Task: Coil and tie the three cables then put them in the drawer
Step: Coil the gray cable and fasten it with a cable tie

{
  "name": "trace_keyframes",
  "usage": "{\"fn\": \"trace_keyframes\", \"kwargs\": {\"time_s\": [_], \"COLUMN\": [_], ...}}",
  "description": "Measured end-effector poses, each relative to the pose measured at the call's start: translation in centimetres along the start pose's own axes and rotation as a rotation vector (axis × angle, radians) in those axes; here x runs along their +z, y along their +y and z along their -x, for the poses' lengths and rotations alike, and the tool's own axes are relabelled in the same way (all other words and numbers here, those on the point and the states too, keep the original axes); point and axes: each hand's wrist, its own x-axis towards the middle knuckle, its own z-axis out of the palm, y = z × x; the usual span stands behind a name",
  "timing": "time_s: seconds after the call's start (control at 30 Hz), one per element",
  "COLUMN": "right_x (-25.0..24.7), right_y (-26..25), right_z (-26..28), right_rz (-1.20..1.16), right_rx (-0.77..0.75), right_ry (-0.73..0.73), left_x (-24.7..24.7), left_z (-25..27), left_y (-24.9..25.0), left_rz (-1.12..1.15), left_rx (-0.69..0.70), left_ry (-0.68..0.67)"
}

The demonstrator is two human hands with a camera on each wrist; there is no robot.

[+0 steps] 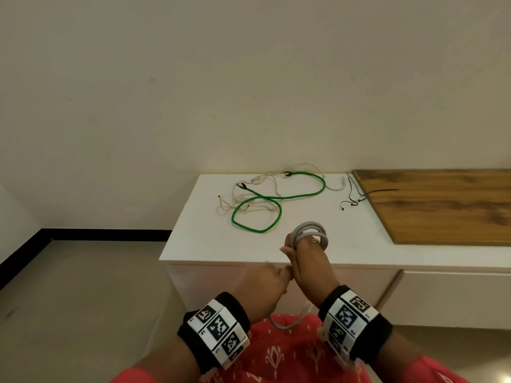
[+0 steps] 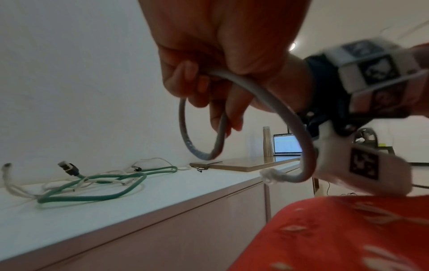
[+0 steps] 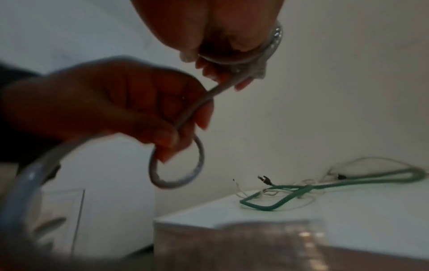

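The right hand holds a grey cable wound in loops round its fingers, above the front edge of the white surface. The left hand pinches the cable's loose tail. The cable looks springy and fairly stiff, best gripped where the loops cross. A green cable and a cream cable lie tangled further back. No drawer stands open.

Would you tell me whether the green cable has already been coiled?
No, the green cable lies loose in open loops on the white cabinet top, tangled with the white cable.
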Motion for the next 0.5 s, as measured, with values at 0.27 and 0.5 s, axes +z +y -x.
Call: {"fn": "trace_keyframes", "kwargs": {"time_s": [0.27, 0.5], "right_x": [-1.9, -2.7], "right_y": [2.3, 1.5], "right_z": [-0.7, -0.5], "right_rz": [0.500, 0.535], "right_rx": [0.144, -0.017], "right_ry": [-0.402, -0.662], "left_x": [-0.6, -1.0], "left_z": [2.1, 2.8], "left_y": [-3.6, -6.8], "left_rz": [-0.001, -0.145], "left_rx": [-0.131, -0.108], "left_ry": [0.261, 0.386]}}
